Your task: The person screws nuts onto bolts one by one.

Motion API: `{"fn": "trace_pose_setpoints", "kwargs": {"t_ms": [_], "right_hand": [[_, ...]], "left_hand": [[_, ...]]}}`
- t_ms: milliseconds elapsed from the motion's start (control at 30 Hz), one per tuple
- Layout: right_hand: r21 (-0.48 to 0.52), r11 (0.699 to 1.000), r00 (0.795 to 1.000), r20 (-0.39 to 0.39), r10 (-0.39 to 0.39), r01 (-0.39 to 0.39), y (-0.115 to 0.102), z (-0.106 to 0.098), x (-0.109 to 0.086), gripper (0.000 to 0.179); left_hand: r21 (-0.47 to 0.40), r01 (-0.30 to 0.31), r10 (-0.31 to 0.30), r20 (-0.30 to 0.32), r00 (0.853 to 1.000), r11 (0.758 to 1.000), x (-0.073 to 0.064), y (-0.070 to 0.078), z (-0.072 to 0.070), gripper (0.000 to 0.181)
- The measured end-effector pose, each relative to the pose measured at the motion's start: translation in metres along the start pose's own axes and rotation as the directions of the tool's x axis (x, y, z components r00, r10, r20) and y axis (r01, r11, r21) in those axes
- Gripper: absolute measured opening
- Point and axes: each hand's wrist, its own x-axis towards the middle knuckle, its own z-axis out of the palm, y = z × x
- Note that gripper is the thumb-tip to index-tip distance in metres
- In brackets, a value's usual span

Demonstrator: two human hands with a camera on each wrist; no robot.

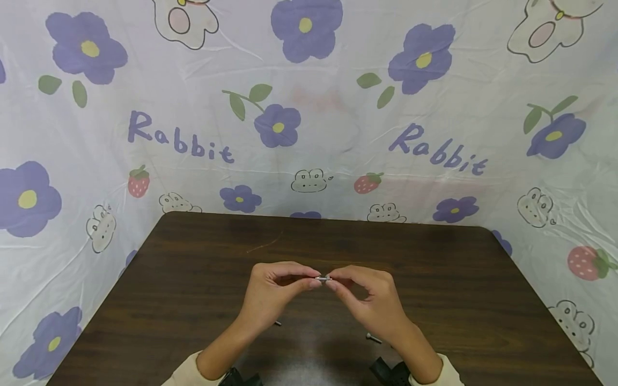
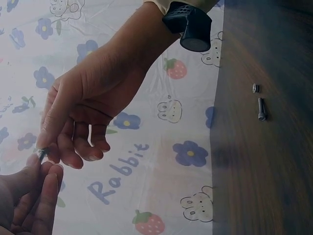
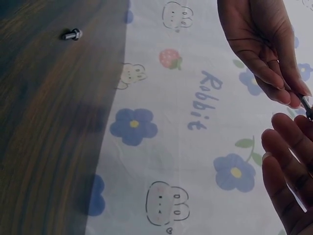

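In front of my chest, both hands meet at a small silver bolt (image 1: 322,279) held about level above the table. My left hand (image 1: 272,295) pinches its left end between thumb and fingertips. At its wider right end, the thumb and index finger of my right hand (image 1: 372,300) pinch it; I cannot tell whether that end is the head or a nut. Seen from the left wrist, the right hand (image 2: 93,98) has its other fingers loosely bent. Fingertips cover much of the bolt (image 3: 306,104) in the right wrist view.
On the dark wooden table (image 1: 203,279), a loose bolt (image 1: 373,338) lies beneath the right forearm. Another small metal piece (image 1: 278,323) peeks out beside the left wrist. A nut (image 2: 256,88) lies near one bolt. Behind the table hangs a flowered cloth (image 1: 338,139).
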Motion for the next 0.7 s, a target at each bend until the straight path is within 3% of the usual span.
{"fn": "trace_pose_setpoints", "kwargs": {"t_ms": [233,500,700], "right_hand": [[0.015,1.000,1.000,0.004,-0.014,0.014,0.0003,0.0007,0.0000,0.010],[0.018,0.996,0.996,0.042,0.083,-0.084,-0.0005,-0.0029,-0.0015,0.017],[0.018,1.000,1.000,0.015,-0.006,0.006,0.0010,-0.0038,-0.0001,0.028]], "left_hand": [[-0.010,-0.020,0.020,0.012,1.000,1.000,0.0000,-0.0006,0.0009,0.010],[0.000,-0.023,0.023,0.012,1.000,1.000,0.0005,-0.0007,0.0019,0.010],[0.021,-0.025,0.025,-0.002,1.000,0.999,0.0007,-0.0010,0.0013,0.009]]}}
